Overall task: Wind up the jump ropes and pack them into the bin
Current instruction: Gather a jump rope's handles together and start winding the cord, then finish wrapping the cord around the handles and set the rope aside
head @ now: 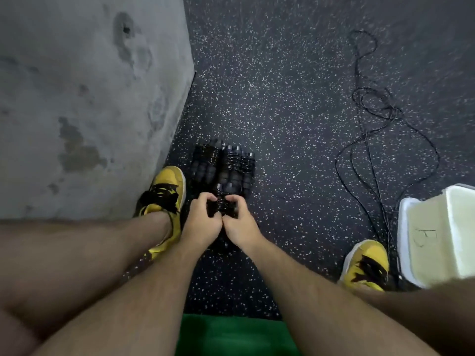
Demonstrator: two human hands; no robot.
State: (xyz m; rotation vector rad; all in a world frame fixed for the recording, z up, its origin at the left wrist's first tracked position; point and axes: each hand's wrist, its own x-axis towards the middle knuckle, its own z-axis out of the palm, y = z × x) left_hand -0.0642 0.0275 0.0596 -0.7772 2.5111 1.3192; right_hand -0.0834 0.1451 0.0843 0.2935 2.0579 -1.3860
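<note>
Several wound black jump ropes lie in a tight row on the speckled floor between my feet. My left hand and my right hand both grip one wound rope bundle at the near end of that row, fingers curled round its handles. A loose, unwound black rope sprawls tangled on the floor to the right. The white bin stands at the right edge, beside my right foot.
A grey concrete wall rises at the left. My yellow-and-black shoes, the left shoe and the right shoe, flank the ropes. The loose rope's strands run down next to the bin. Green fabric shows at the bottom.
</note>
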